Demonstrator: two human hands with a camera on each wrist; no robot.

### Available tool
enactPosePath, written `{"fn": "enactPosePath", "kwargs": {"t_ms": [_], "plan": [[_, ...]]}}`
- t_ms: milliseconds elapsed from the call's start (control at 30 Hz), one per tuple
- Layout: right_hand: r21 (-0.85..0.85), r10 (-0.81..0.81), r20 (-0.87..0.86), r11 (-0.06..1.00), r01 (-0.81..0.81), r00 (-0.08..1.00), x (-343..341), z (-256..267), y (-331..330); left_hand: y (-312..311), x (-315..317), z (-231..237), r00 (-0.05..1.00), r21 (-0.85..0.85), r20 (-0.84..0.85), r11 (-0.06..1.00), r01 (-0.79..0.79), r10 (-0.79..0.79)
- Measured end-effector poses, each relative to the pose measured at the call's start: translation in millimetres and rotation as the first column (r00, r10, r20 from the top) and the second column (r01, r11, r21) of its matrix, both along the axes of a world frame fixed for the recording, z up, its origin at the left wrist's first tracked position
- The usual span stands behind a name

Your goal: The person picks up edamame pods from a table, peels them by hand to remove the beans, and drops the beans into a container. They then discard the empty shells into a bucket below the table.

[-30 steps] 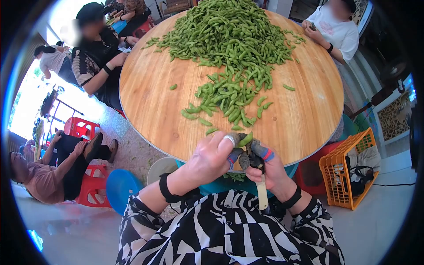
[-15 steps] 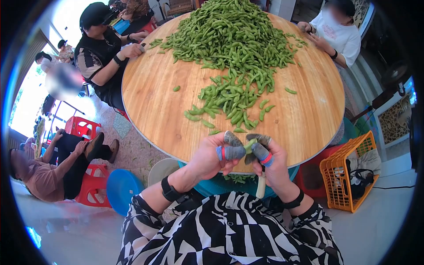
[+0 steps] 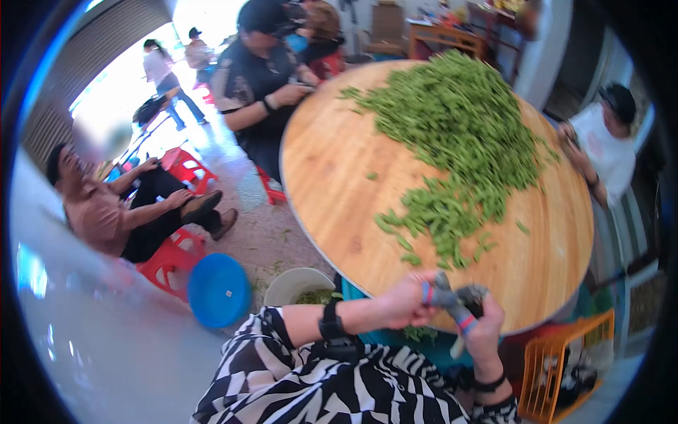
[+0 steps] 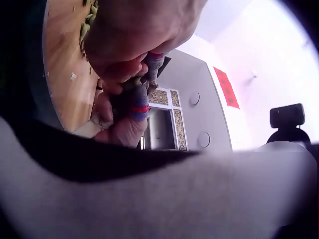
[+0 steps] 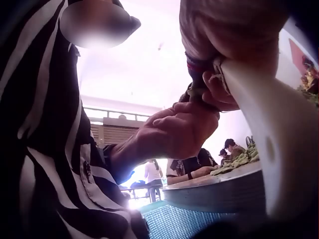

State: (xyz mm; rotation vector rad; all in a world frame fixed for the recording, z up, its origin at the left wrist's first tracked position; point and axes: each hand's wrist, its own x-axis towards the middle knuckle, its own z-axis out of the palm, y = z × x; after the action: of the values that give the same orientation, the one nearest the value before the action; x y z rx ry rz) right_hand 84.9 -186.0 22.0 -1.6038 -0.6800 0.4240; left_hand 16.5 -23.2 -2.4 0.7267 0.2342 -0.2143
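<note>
Both hands meet at the near edge of a round wooden table [image 3: 339, 177], which bears a heap of green edamame pods [image 3: 459, 120]. The left hand [image 3: 408, 302] has curled fingers and a grey thumb cover with a blue and red band. Between the fingertips of both hands a bit of green pod [image 4: 133, 81] shows in the left wrist view. The right hand [image 3: 487, 331], its thumb covered likewise, grips a tool by its cream handle [image 5: 271, 139], which has a hole near its end. Fingers hide the tool's working end.
A blue basin [image 3: 219, 291] and a whitish bucket [image 3: 279, 288] stand on the floor at left, near red stools [image 3: 169, 265]. An orange crate [image 3: 558, 367] is at right. Below the table edge is a teal basket [image 5: 174, 219]. Other people sit around the table and at left.
The head view has turned left, so the table and hands appear further right and lower. The hands remain together; the pod seen between them earlier is now mostly covered by fingers.
</note>
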Motion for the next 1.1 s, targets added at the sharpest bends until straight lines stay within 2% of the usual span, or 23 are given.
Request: {"fn": "enactPosePath", "kwargs": {"t_ms": [33, 100, 133, 167, 233, 300, 367, 467, 600, 667, 767, 800, 833, 900, 967, 1033, 1067, 1100], "plan": [[-0.040, 0.018, -0.204, 0.999, -0.027, 0.979, 0.7, 2.9, -3.6, -2.8, -2.4, 2.8, 1.000, 0.028, 0.002, 1.000, 0.000, 0.000], [0.036, 0.063, -0.243, 0.998, -0.056, 0.968, 3.5, -6.8, -6.6, -7.9, -5.8, -1.6, 0.999, 0.030, 0.045, 1.000, -0.007, 0.006], [-0.002, 0.044, -0.279, 0.999, -0.047, 0.959, 2.1, -0.7, -7.4, -9.1, -7.6, -2.8, 0.998, 0.065, 0.070, 0.998, -0.002, -0.003], [0.007, 0.064, -0.266, 0.998, -0.065, 0.962, 0.5, -1.6, -8.6, -9.8, -8.0, -2.7, 0.996, 0.074, 0.084, 0.997, -0.021, 0.015], [-0.084, 0.019, -0.127, 0.996, -0.030, 0.992, -3.4, -4.5, -8.3, -8.9, -10.0, -0.5, 0.993, 0.217, 0.110, 0.976, 0.027, -0.052], [-0.089, 0.029, -0.072, 0.995, -0.036, 0.997, -5.0, -2.1, -8.0, -8.2, -10.9, -2.7, 0.992, 0.222, 0.118, 0.975, 0.020, -0.047], [-0.139, 0.088, 0.066, 0.987, -0.078, 0.994, -3.7, 0.0, -7.6, -7.5, -12.7, -0.5, 0.993, 0.251, 0.096, 0.967, 0.039, -0.065], [-0.106, 0.081, -0.022, 0.991, -0.082, 0.997, -6.2, -3.3, -8.2, -9.3, -13.7, -3.4, 0.995, 0.295, 0.071, 0.954, 0.049, -0.073], [-0.094, 0.118, -0.003, 0.989, -0.118, 0.993, -9.4, -3.1, -9.0, -13.2, -17.5, -6.4, 0.991, 0.329, 0.091, 0.942, 0.061, -0.096], [-0.131, 0.134, -0.009, 0.982, -0.134, 0.991, -4.9, -16.8, -13.1, -13.2, -18.1, -14.1, 0.992, 0.324, 0.038, 0.940, 0.104, -0.123], [-0.089, 0.139, 0.008, 0.986, -0.138, 0.990, -16.5, -8.5, -6.7, -13.5, -20.9, -12.1, 0.989, 0.340, 0.048, 0.933, 0.116, -0.140], [-0.110, 0.117, -0.042, 0.987, -0.121, 0.992, -26.7, 13.2, -5.1, -12.6, -22.0, -12.2, 0.984, 0.310, 0.077, 0.942, 0.129, -0.160], [-0.103, 0.130, -0.039, 0.986, -0.133, 0.991, -26.4, 14.4, -5.1, -13.3, -22.5, -11.2, 0.986, 0.318, 0.078, 0.941, 0.116, -0.148], [-0.103, 0.144, -0.071, 0.983, -0.151, 0.987, -23.4, 10.5, -11.2, -15.5, -22.5, -5.1, 0.967, 0.375, 0.127, 0.913, 0.161, -0.223], [-0.108, 0.154, -0.085, 0.981, -0.163, 0.984, -20.4, 9.1, -14.8, -8.2, -25.6, 2.3, 0.972, 0.357, 0.096, 0.919, 0.169, -0.216], [-0.162, 0.098, -0.133, 0.980, -0.119, 0.986, -18.7, 11.3, -17.1, 0.3, -25.0, 0.2, 0.965, 0.420, 0.053, 0.882, 0.213, -0.258], [-0.162, 0.098, -0.132, 0.980, -0.119, 0.986, -17.9, 8.9, -18.2, 2.4, -25.6, -2.6, 0.965, 0.420, 0.054, 0.882, 0.212, -0.258], [-0.183, 0.134, -0.117, 0.971, -0.154, 0.984, -16.6, 4.4, -18.9, 4.5, -26.4, -5.8, 0.961, 0.505, 0.069, 0.840, 0.198, -0.268]]}}
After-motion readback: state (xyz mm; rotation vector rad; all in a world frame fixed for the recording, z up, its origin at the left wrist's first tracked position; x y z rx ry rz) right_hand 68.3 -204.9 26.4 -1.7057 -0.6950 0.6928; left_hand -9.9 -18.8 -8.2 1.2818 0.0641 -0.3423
